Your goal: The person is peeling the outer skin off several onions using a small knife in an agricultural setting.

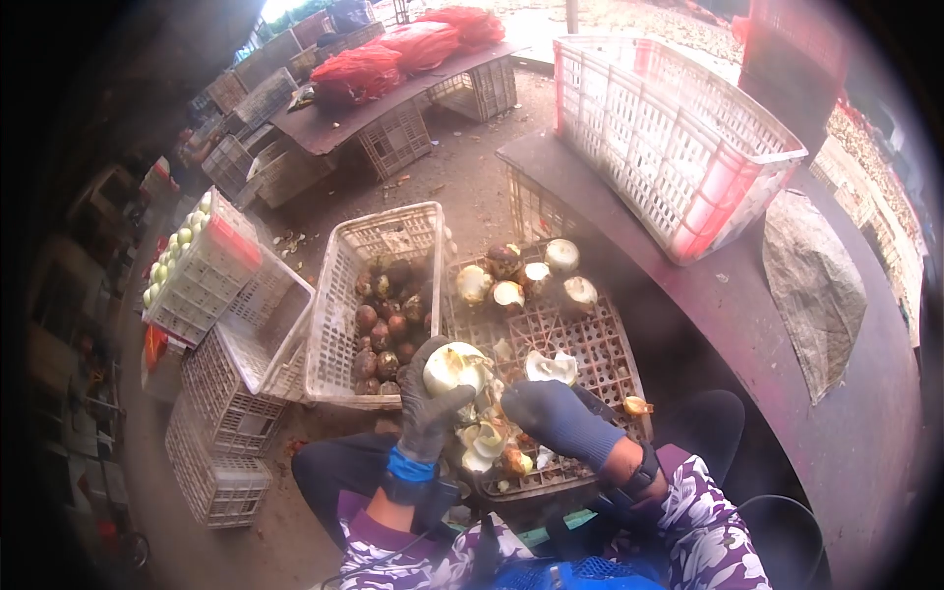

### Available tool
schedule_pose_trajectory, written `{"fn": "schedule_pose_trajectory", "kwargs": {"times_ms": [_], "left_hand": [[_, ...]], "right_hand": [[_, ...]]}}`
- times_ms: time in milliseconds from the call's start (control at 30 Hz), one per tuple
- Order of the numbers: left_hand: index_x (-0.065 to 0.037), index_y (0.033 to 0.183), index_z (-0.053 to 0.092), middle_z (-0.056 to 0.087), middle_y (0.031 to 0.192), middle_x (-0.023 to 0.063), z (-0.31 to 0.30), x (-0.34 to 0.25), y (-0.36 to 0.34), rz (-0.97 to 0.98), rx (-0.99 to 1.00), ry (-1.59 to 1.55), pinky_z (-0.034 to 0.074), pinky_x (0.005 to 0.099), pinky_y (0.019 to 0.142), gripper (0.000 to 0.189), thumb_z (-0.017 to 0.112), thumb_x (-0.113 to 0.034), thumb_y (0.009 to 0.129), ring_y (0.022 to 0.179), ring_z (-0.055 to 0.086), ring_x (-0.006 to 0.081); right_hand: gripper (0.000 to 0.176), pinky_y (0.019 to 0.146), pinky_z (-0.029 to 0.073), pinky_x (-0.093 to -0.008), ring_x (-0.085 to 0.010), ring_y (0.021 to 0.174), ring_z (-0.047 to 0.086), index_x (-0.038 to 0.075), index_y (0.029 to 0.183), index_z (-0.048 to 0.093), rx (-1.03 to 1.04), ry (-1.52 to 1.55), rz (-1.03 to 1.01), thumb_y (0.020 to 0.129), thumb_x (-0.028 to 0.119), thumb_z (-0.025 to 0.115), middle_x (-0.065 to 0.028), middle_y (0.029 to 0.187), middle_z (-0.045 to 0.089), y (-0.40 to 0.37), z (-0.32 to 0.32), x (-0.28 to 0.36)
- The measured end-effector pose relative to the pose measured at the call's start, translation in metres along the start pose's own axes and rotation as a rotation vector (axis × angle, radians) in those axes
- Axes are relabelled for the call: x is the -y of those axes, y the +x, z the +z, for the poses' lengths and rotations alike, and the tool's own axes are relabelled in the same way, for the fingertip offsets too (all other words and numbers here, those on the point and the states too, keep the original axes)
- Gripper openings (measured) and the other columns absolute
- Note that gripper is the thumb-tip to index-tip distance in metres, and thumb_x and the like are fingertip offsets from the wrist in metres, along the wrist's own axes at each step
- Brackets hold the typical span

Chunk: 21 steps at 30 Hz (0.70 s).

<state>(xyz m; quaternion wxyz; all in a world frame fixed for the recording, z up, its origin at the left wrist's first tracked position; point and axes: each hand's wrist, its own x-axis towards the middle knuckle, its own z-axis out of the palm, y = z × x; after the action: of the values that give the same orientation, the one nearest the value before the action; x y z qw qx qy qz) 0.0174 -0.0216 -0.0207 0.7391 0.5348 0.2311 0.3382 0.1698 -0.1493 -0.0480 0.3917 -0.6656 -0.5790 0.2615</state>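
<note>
My left hand, in a dark glove, is wrapped round a pale, partly peeled bulb, thumb across its lower side. Just to the right, my right hand, in a dark blue knitted glove, is closed; what it grips is hidden. Below both hands, curved peel pieces lie heaped on a reddish plastic grid crate. Another white peel piece rests behind my right hand. Several brown-and-white cut bulbs stand at the grid's far end.
A white crate of brown bulbs stands at the left. Stacked crates rise farther left, one holding pale green produce. A curved tabletop on the right bears a red-and-white crate and a sack. Red bags lie behind.
</note>
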Motion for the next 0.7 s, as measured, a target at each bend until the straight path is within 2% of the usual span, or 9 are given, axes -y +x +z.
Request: {"fn": "schedule_pose_trajectory", "kwargs": {"times_ms": [100,167,233,333,367,467,500,600,700], "left_hand": [[-0.005,0.132,0.045,0.056,0.118,0.0109,-0.005,-0.001,0.001,-0.018,0.04,-0.007,0.05,0.0344,0.093,0.071,0.074,-0.01,0.068,0.107,0.057,0.0219],[-0.006,0.133,0.046,0.056,0.118,0.0105,-0.009,-0.001,0.002,-0.052,0.06,-0.052,0.05,0.0352,0.093,0.072,0.076,-0.015,0.068,0.108,0.057,0.0227],[-0.006,0.133,0.046,0.057,0.118,0.0111,-0.012,-0.002,0.001,-0.102,0.083,-0.139,0.051,0.0361,0.093,0.071,0.076,-0.015,0.069,0.109,0.058,0.0234],[-0.005,0.132,0.044,0.057,0.116,0.0139,-0.015,0.005,0.004,-0.124,0.01,-0.384,0.051,0.0367,0.091,0.063,0.07,-0.005,0.074,0.105,0.059,0.025],[-0.005,0.132,0.043,0.057,0.116,0.014,-0.016,0.006,0.004,-0.117,-0.003,-0.412,0.051,0.0369,0.091,0.063,0.07,-0.005,0.075,0.105,0.059,0.0253],[-0.004,0.132,0.043,0.057,0.116,0.0139,-0.019,0.006,0.005,-0.109,-0.011,-0.423,0.051,0.0372,0.091,0.063,0.071,-0.007,0.076,0.105,0.059,0.0255],[-0.004,0.132,0.042,0.058,0.116,0.0137,-0.019,0.007,0.005,-0.11,0.003,-0.382,0.051,0.0372,0.092,0.064,0.071,-0.008,0.076,0.106,0.059,0.0251],[-0.004,0.131,0.043,0.058,0.117,0.0128,-0.009,0.007,0.001,-0.134,0.086,-0.253,0.049,0.036,0.093,0.064,0.072,-0.01,0.074,0.107,0.058,0.0232],[-0.003,0.129,0.045,0.059,0.117,0.0119,0.001,0.005,-0.001,-0.145,0.157,-0.177,0.048,0.0345,0.094,0.066,0.073,-0.012,0.071,0.107,0.058,0.0213]], "right_hand": [[0.028,0.055,0.049,-0.0318,-0.0182,0.058,0.061,-0.001,0.096,0.061,0.173,0.444,0.246,0.089,0.026,0.063,-0.0109,0.07,0.064,0.0,-0.016,0.012],[0.021,0.052,0.043,-0.0258,-0.0108,0.057,0.053,0.002,0.094,0.065,0.267,0.721,0.294,0.088,0.021,0.061,-0.0033,0.069,0.059,-0.002,-0.024,0.013],[0.021,0.049,0.04,-0.0204,-0.0038,0.055,0.05,0.001,0.095,0.068,0.339,0.871,0.457,0.086,0.019,0.063,0.0003,0.068,0.061,0.001,-0.039,0.029],[0.021,0.049,0.04,-0.0185,-0.0035,0.055,0.051,0.002,0.099,0.069,0.34,0.777,0.565,0.087,0.017,0.063,-0.0001,0.07,0.063,0.002,-0.051,0.048],[0.023,0.048,0.041,-0.0189,-0.0044,0.056,0.053,0.002,0.104,0.068,0.294,0.799,0.527,0.086,0.017,0.066,-0.0022,0.076,0.066,0.001,-0.042,0.037],[0.029,0.053,0.049,-0.0223,-0.0077,0.06,0.058,-0.001,0.107,0.065,-0.039,0.869,0.334,0.087,0.02,0.069,-0.0065,0.081,0.067,0.0,-0.027,0.039],[0.036,0.071,0.053,-0.0261,-0.0121,0.079,0.063,0.0,0.118,0.061,-0.164,0.596,0.11,0.087,0.015,0.069,-0.0099,0.093,0.068,0.008,-0.017,0.033],[0.045,0.083,0.053,-0.0301,-0.0157,0.091,0.064,-0.001,0.125,0.055,-0.222,0.456,0.093,0.086,0.017,0.07,-0.0134,0.103,0.068,0.006,-0.011,0.027],[0.041,0.072,0.054,-0.0332,-0.0233,0.081,0.067,0.003,0.125,0.054,-0.22,0.287,0.061,0.087,0.015,0.065,-0.0176,0.093,0.067,0.009,-0.014,0.023]]}}
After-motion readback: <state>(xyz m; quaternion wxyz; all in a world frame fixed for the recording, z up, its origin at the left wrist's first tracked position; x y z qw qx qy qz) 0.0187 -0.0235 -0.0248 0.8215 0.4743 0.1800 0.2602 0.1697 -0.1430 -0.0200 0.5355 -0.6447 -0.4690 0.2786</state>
